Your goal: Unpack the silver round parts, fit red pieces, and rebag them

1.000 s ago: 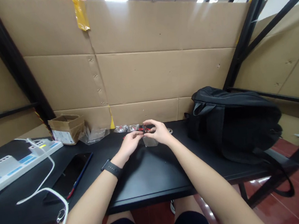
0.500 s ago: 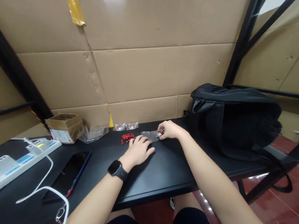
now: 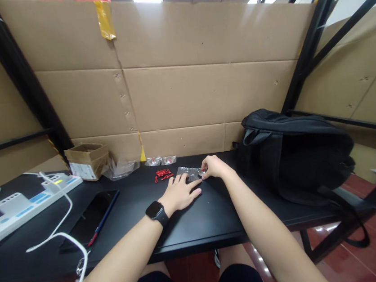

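Note:
My left hand (image 3: pixel 180 192) lies flat on the black tabletop with its fingers spread, the fingertips on a small clear plastic bag (image 3: pixel 184 171). At the bag's right end, my right hand (image 3: pixel 214 166) pinches a small round silvery disc (image 3: pixel 200 172) between thumb and fingers; the fingers partly cover it. Whether the disc is inside the bag or at its mouth, I cannot tell. Just left of the bag is a loose pile of small red cord loops (image 3: pixel 163 173). Behind them, two clear packets (image 3: pixel 153 161) with round silvery and red contents lie side by side.
A small open cardboard box (image 3: pixel 87 161) and crumpled clear plastic (image 3: pixel 123 168) stand at back left. Nearer are a white power strip (image 3: pixel 34 204), a white cable (image 3: pixel 71 235) and a dark phone (image 3: pixel 90 218). A black backpack (image 3: pixel 298 155) fills the right side, before a cardboard wall (image 3: pixel 175 92).
My left hand has slid slightly right, its index finger now reaching close to the right hand's fingertips. The bag looks slightly turned. The camera view has shifted a little.

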### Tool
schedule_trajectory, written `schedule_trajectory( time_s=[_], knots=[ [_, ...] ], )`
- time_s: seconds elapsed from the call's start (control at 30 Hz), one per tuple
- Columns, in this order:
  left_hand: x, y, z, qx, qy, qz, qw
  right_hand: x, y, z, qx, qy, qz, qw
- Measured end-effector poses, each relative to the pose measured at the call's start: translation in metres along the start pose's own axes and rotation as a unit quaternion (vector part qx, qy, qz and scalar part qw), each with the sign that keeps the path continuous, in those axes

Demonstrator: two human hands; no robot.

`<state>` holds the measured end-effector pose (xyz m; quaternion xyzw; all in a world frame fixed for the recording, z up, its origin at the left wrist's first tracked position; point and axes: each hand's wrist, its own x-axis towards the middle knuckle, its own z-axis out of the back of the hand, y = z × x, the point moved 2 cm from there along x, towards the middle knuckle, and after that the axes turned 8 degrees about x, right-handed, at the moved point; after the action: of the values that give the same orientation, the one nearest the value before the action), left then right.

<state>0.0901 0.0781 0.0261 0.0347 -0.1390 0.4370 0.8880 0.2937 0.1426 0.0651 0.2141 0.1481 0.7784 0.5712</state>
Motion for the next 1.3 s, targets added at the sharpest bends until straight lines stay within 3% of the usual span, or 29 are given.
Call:
schedule_trajectory(
  time_s=[0.33,0.63,1.07,1.3],
  knots=[
    [0.002,0.001,-0.001,-0.013,0.016,-0.007,1.0,-0.001,0.003,0.001,-0.002,0.045,0.036,0.998],
    [0.002,0.003,-0.002,-0.013,0.008,-0.002,1.0,-0.004,0.014,0.001,0.055,0.027,0.083,0.995],
    [0.003,0.015,0.003,-0.052,0.122,-0.016,0.991,-0.001,0.01,-0.006,0.094,0.062,0.07,0.991],
    [0.003,0.021,0.002,-0.055,0.124,-0.016,0.991,0.001,0.007,-0.008,0.137,0.091,0.075,0.983]
  ],
)
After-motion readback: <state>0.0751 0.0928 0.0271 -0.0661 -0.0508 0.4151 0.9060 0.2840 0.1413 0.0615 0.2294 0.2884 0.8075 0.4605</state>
